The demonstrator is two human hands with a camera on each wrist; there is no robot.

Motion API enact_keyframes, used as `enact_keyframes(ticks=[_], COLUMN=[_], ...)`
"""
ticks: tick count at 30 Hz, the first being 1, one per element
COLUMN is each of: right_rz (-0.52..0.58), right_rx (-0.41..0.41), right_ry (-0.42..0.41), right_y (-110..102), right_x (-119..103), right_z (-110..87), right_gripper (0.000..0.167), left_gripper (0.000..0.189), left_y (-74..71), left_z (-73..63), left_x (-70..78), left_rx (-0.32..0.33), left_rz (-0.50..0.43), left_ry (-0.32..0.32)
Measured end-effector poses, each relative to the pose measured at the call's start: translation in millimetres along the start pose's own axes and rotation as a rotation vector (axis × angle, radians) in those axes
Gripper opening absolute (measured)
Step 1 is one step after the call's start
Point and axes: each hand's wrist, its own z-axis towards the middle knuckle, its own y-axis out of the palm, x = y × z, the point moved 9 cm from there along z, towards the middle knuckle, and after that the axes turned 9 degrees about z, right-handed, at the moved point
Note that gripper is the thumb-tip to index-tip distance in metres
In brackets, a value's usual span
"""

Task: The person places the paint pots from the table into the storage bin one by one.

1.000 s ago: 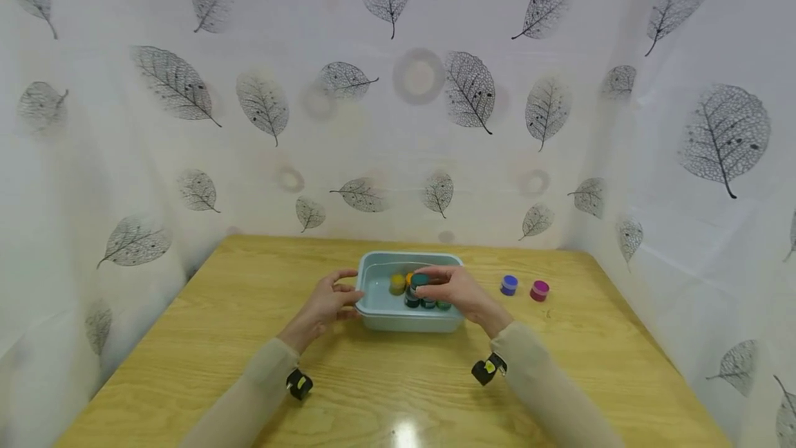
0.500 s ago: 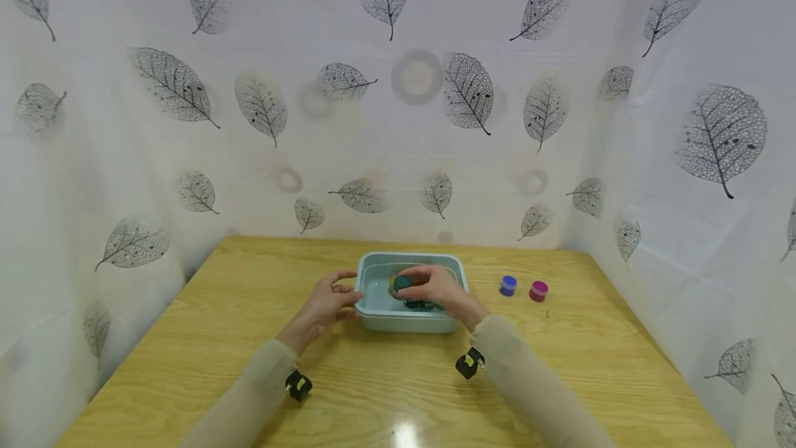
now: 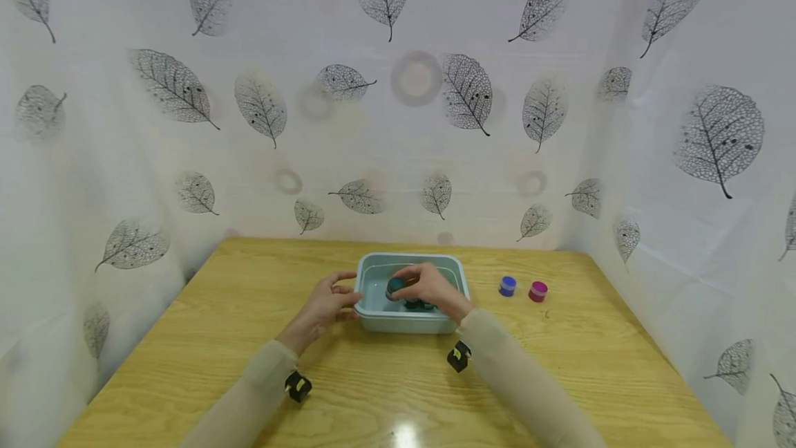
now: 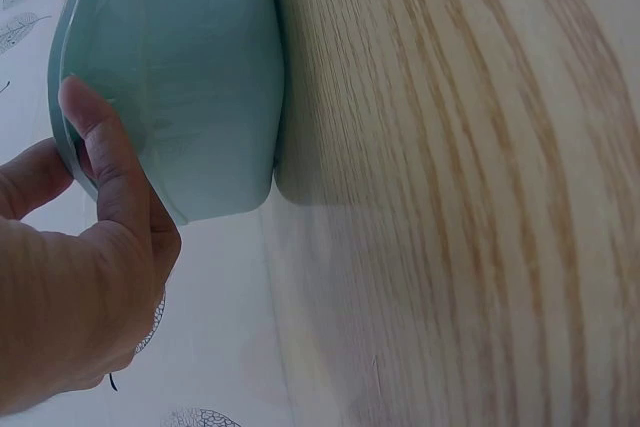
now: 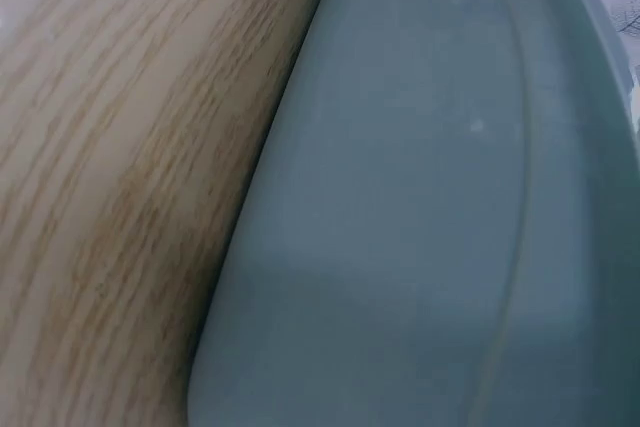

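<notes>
A pale blue-green plastic tub (image 3: pixel 404 324) stands on the wooden table. My left hand (image 3: pixel 323 306) grips its left end, the fingers at the rim; the left wrist view shows that hand (image 4: pixel 90 247) with fingertips on both sides of the tub's rim (image 4: pixel 62 57). Inside the tub my right hand (image 3: pixel 429 286) pinches a small paint jar with a dark teal lid (image 3: pixel 394 286) between thumb and fingers. Below that hand sit dark-lidded jars (image 3: pixel 412 303), partly hidden. In the right wrist view only the tub's outer wall (image 5: pixel 400 207) and table show, without the hand.
A blue jar (image 3: pixel 507 286) and a magenta jar (image 3: pixel 537 291) stand on the table (image 3: pixel 597 351) to the right of the tub. Behind the table hangs a white curtain (image 3: pixel 385 151) printed with grey leaves, which also closes in both sides.
My right hand has moved left inside the tub with the teal-lidded jar and lowered slightly, now hiding the yellow and orange jars. The left hand has stayed at the rim.
</notes>
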Motion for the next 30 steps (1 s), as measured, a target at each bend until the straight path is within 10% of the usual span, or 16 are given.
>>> enact_keyframes(ticks=[30], right_rz=[-0.252], right_rx=[0.014], right_ry=[0.021], right_y=[4.5], right_x=[4.4], right_z=[14.4], right_gripper=[0.039], left_gripper=[0.055], left_y=[1.3], left_z=[-0.1], left_x=[1.5], left_rx=[-0.005], left_rz=[-0.003], left_ry=[0.001])
